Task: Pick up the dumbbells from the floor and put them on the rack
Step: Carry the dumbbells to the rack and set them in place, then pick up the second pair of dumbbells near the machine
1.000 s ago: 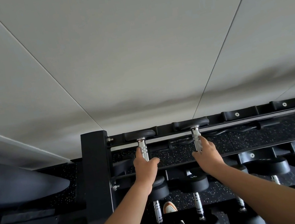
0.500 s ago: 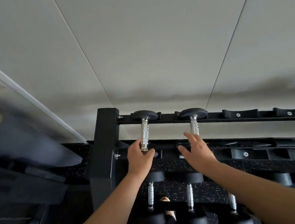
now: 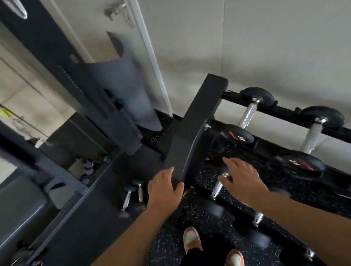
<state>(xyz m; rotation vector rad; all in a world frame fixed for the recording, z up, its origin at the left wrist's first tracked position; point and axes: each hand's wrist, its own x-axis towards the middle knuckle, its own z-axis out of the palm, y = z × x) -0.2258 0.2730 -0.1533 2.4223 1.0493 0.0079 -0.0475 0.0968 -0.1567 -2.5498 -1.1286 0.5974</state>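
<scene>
Two black dumbbells with chrome handles lie on the top tier of the black rack (image 3: 195,129): one nearest the end post (image 3: 248,115) and one further right (image 3: 312,135). My left hand (image 3: 163,190) is open and empty just in front of the rack's end post. My right hand (image 3: 242,179) is open and empty, hovering below the top tier. Two small dumbbells (image 3: 131,196) lie on the speckled floor to the left of the rack, just left of my left hand. More dumbbells sit on lower tiers (image 3: 216,189), partly hidden by my right arm.
A dark weight machine frame (image 3: 82,83) stands to the left, with a padded bench (image 3: 9,211) in front of it. A white wall runs behind the rack. My feet in orange and white shoes (image 3: 213,252) stand on the black speckled floor.
Both hands have let go of the two dumbbells on the top tier and pulled back down. The view has swung down and left, bringing the floor dumbbells into sight.
</scene>
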